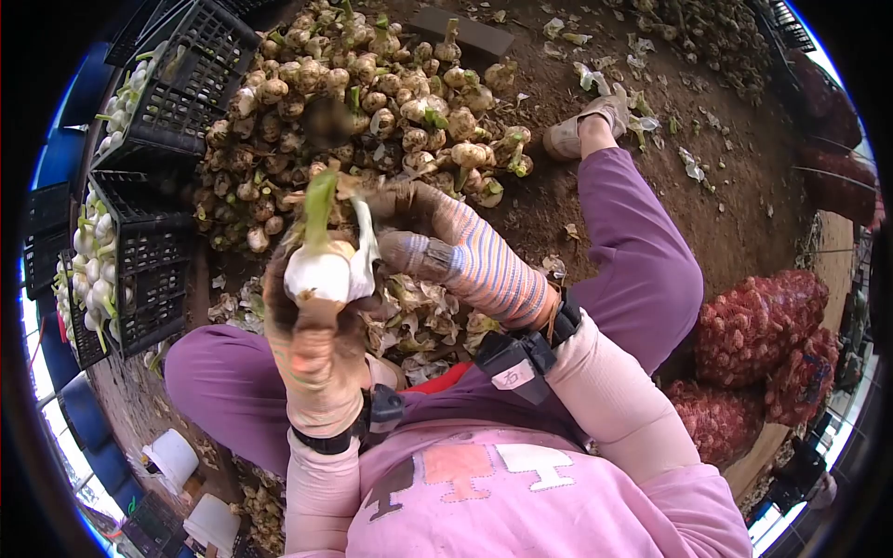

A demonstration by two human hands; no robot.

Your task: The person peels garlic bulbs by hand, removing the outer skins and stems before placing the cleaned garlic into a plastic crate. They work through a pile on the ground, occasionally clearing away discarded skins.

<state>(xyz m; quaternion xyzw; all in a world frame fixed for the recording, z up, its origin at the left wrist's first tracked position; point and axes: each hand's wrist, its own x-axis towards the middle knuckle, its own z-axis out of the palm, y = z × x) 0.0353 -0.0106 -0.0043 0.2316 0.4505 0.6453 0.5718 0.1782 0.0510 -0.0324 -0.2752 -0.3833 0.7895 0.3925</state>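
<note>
My left hand (316, 344), in a dirt-stained glove, is wrapped round a white garlic bulb (321, 272). The bulb is upright, its cut green stem (320, 206) pointing away from me. Beside it my right hand (456, 244), in a striped glove with dark, soiled fingertips, is closed at a loose strip of garlic skin (364, 232) peeling off the bulb's right side. The exact contact of the fingertips is partly hidden. Behind both hands lies a large heap of unpeeled garlic bulbs (372, 88) with brown, soiled skins.
Black crates (144, 251) with white garlic stand at the left. Shed skins (419, 312) lie between my legs. Red mesh sacks (763, 325) are stacked at the right. White buckets (173, 458) stand at lower left. My outstretched foot (586, 126) rests beside the heap.
</note>
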